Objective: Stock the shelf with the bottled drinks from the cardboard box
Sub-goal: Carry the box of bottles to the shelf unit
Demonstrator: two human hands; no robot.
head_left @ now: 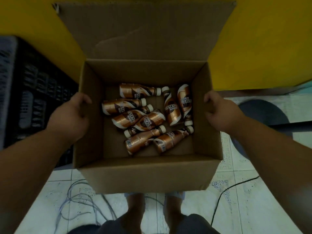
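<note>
Bottled drinks (146,119) lying loose on the floor of the open cardboard box (148,173) at frame centre — eight by rough count, all on their sides, bronze wraps and pale caps, several overlapping so lower ones only partly visible. Label lettering readable on a few, blurred on the rest. Box held above a tiled floor (55,186), far flap standing up toward the top of the frame. Left hand (70,115) clamped on the left wall at its rim, thumb hooked inside, fingers wrapped outside and hidden behind the cardboard. Right hand (221,112) gripping the right wall likewise, thumb over the edge, fingers out of sight. Yellow surface (263,48) across the upper frame, cut off by the edges. Dark crate (33,92) at mid left, blurred, pattern hard to make out. Cables (84,200) on the tiles at lower left — one dark lead at lower right. Bare feet below the box, partly covered by it.
</note>
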